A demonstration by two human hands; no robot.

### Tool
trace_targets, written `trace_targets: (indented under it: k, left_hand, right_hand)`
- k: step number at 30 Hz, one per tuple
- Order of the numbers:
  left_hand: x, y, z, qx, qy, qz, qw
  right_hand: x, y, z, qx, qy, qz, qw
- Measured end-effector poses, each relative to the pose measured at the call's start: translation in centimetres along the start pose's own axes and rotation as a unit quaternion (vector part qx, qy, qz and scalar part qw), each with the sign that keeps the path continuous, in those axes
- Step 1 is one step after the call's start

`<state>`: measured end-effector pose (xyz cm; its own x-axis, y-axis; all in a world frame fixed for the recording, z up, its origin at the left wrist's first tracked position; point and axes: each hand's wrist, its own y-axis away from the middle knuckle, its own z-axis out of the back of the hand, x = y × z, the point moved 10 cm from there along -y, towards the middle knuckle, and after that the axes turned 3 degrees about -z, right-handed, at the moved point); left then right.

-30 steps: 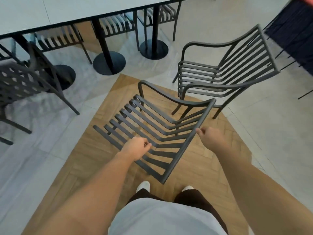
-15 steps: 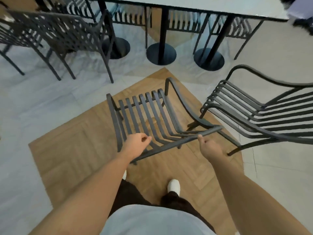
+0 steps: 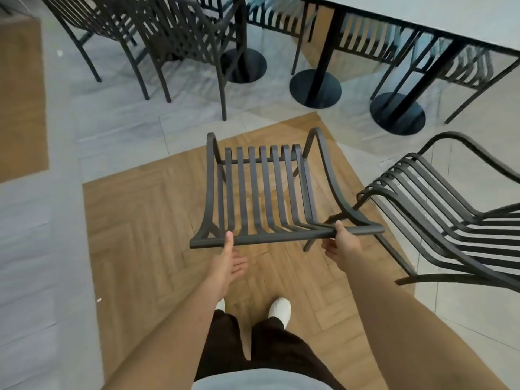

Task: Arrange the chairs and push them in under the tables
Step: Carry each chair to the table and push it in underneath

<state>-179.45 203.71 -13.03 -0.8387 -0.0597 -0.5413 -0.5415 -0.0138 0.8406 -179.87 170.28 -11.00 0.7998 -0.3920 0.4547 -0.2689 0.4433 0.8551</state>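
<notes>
A dark slatted metal chair (image 3: 264,192) stands on the wooden floor patch right in front of me, its seat facing the grey table (image 3: 450,18) ahead. My left hand (image 3: 229,261) has its thumb laid straight over the left part of the chair's top rail, with the fingers loose and spread below the rail. My right hand (image 3: 342,244) grips the right part of the same rail, thumb over the top and fingers curled underneath. A second chair of the same kind (image 3: 439,209) stands close on the right, turned sideways.
Round black table bases (image 3: 315,84) and posts stand ahead under the table. More chairs are tucked in on its far side. Two dark chairs (image 3: 174,38) stand at the upper left on grey tiles. My feet in white shoes (image 3: 280,308) are just behind the chair.
The chair has swung round from angled to square, its seat towards the table. My view turned left. My left hand went from a full grip to loose fingers.
</notes>
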Motion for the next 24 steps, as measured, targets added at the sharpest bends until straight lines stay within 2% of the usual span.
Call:
trace_targets:
  k: [4,11,13,17,24]
  left_hand:
    - [-0.5,-1.5,0.3,-0.043,0.240,0.035,0.969]
    - [-1.4,-2.9,0.1,-0.101,0.419,0.063,0.900]
    - [-1.5,-3.1,0.0,-0.115,0.439,0.070,0.888]
    - [-1.1,-3.8,0.2,-0.128,0.435,0.082,0.887]
    - [-3.7,-5.7,3.7,-0.128,0.395,0.065,0.907]
  right_hand:
    - [-0.2,-0.2,-0.8,0.004,-0.102,-0.032,0.994]
    - [-0.6,-1.1,-1.8,0.021,-0.233,-0.088,0.968]
    - [-0.6,-1.1,-1.8,0.010,-0.244,-0.096,0.965]
    - [-0.3,-0.8,-1.9,-0.020,-0.249,-0.099,0.963]
    - [-0.7,0.1,-5.1,-0.040,-0.280,-0.105,0.954]
